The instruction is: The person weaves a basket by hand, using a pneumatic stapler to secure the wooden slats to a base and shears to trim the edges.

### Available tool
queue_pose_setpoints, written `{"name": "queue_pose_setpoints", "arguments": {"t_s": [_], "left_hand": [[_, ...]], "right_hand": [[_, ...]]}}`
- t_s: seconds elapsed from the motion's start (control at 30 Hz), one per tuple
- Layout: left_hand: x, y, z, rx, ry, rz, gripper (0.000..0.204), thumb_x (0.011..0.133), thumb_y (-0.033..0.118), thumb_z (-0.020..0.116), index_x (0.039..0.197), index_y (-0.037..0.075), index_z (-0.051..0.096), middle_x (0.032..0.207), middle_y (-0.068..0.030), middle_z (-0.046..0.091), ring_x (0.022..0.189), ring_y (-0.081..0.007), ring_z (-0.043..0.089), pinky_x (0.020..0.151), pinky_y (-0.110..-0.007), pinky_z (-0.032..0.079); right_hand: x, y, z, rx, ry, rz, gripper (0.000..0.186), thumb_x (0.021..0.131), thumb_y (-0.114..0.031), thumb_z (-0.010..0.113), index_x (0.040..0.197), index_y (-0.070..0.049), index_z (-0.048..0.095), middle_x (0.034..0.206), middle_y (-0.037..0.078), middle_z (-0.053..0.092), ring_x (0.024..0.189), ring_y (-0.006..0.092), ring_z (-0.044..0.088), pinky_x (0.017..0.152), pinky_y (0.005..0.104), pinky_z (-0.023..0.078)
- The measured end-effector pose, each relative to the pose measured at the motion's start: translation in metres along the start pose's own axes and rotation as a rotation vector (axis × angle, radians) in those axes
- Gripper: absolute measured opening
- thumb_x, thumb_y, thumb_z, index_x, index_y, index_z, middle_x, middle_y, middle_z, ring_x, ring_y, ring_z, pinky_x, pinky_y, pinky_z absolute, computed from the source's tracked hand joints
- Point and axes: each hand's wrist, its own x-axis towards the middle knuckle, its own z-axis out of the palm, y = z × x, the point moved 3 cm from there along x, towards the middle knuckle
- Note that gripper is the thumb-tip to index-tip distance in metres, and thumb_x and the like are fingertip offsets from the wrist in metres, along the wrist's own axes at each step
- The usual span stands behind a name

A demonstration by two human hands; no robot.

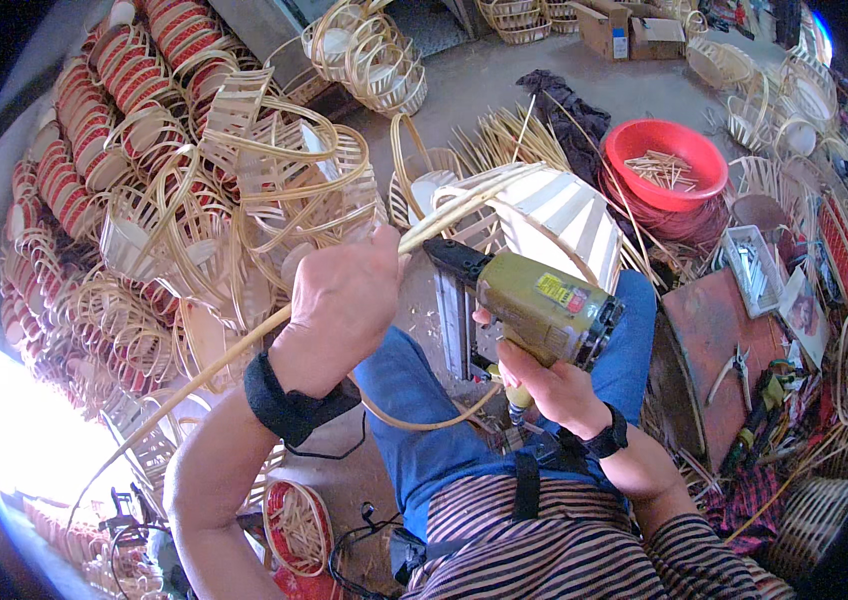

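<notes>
My left hand [344, 305] is closed around a long bamboo strip [234, 352], which runs from the lower left up along the rim of a pale woven basket [569, 222]. In my right hand [549, 385] is an olive-green nail gun [544, 300], gripped by its handle, with a hose [434, 425] curving below. The gun's dark nose lies close to the strip at the basket's rim, just right of my left hand; whether it touches is hard to tell. The basket rests tilted above my knees, partly hidden by the gun.
Stacked baskets, many with red bands [94, 120], fill the left side. A red basin [666, 165] of short sticks stands far right. Beside my right leg, pliers [731, 378] lie on a reddish board [714, 330] near a small white tray [752, 270]. Cardboard boxes [629, 32] stand at the back.
</notes>
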Motion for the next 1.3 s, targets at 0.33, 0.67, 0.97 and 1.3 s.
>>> {"name": "queue_pose_setpoints", "arguments": {"t_s": [0.33,0.67,0.97,1.3], "left_hand": [[0.003,-0.001,-0.003,0.04,0.016,0.013,0.017,0.076,0.023,0.043,0.08,0.006,0.044,0.058,-0.0138,0.053,0.056,-0.0295,0.053,0.049,-0.039,0.041],[0.029,-0.012,-0.019,0.144,0.146,0.216,0.01,0.07,0.016,0.046,0.073,0.007,0.049,0.059,-0.0124,0.052,0.056,-0.0282,0.052,0.049,-0.037,0.041],[0.057,-0.025,-0.067,0.046,0.109,0.289,0.014,0.066,0.013,0.053,0.077,0.004,0.056,0.062,-0.0142,0.052,0.059,-0.0292,0.051,0.054,-0.033,0.04],[0.07,0.048,-0.049,0.079,0.093,0.982,0.009,0.061,0.014,0.05,0.063,0.008,0.055,0.052,-0.0127,0.049,0.05,-0.0288,0.05,0.044,-0.036,0.037]], "right_hand": [[0.003,-0.002,0.006,0.055,0.021,-0.032,0.027,0.073,-0.004,0.051,0.1,-0.001,0.048,0.093,0.005,0.053,0.078,0.0082,0.05,0.066,0.0212,0.04],[0.001,-0.056,-0.023,-0.055,0.094,-0.081,0.026,0.071,-0.011,0.056,0.095,-0.002,0.048,0.075,0.002,0.054,0.058,0.0077,0.049,0.051,0.0216,0.04],[-0.051,-0.035,-0.217,-0.068,0.581,0.111,0.022,0.069,-0.018,0.057,0.082,-0.001,0.053,0.055,0.0,0.047,0.043,0.0085,0.043,0.04,0.0217,0.036],[-0.128,0.069,-0.366,-0.168,1.005,0.292,0.031,0.069,-0.028,0.058,0.082,-0.001,0.052,0.064,0.005,0.053,0.056,0.0152,0.051,0.051,0.0279,0.043]]}}
